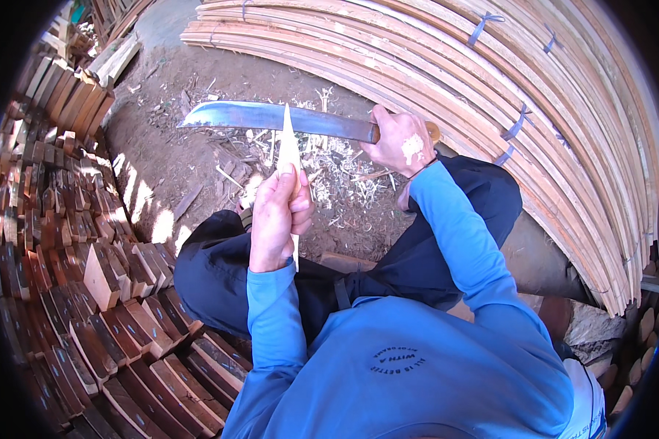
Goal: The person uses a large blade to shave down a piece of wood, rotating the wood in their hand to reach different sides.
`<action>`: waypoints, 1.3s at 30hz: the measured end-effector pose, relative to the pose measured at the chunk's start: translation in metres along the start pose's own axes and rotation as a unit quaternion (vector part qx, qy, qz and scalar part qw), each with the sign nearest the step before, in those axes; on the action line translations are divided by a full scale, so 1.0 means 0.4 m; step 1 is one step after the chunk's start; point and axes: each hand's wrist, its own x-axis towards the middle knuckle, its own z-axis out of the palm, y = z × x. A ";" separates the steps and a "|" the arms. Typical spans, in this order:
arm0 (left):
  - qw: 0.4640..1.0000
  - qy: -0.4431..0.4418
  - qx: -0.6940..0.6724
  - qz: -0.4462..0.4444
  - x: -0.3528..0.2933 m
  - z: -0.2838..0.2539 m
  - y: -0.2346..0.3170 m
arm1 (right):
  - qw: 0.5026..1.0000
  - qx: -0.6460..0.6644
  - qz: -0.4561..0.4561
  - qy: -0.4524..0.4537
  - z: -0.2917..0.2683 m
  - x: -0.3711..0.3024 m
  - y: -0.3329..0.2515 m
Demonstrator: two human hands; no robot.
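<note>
A pale, pointed wooden stake (290,146) stands up out of my left hand (282,208), whose fingers are wrapped round its lower part. Its tip points away from me and overlaps the blade of a machete (234,115). My right hand (401,141) is closed round the machete's wooden handle (433,132). The long blade lies crosswise, reaching to the left past the stake. Whether the edge touches the wood I cannot tell. Light wood shavings (344,172) litter the ground beneath both hands.
Long bundled wooden strips (417,44), tied with blue cord (483,29), fill the far right. Stacked short timber blocks (117,336) rise close on my left, with more boards (69,91) at the far left. My bent legs (454,212) flank the bare dirt (157,157).
</note>
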 end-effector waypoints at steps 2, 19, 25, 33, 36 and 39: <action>1.000 0.003 0.010 0.001 -0.001 0.001 0.002 | 1.000 0.009 -0.005 0.015 -0.002 -0.002 0.002; 0.998 0.036 0.028 0.037 -0.011 -0.007 0.014 | 0.702 0.521 0.474 -0.105 0.051 -0.004 0.071; 0.997 0.048 0.034 0.056 -0.006 -0.011 0.016 | 0.720 0.498 0.420 -0.238 0.078 0.000 0.109; 0.995 0.065 0.053 0.062 0.007 -0.011 0.020 | 0.792 0.473 0.303 -0.240 -0.015 0.201 0.047; 0.992 0.087 0.064 0.064 0.010 0.000 0.017 | 0.839 0.384 0.343 -0.177 0.048 0.158 0.044; 0.993 0.092 0.057 0.048 0.001 -0.003 0.019 | 0.863 0.350 0.317 -0.177 0.102 0.093 0.054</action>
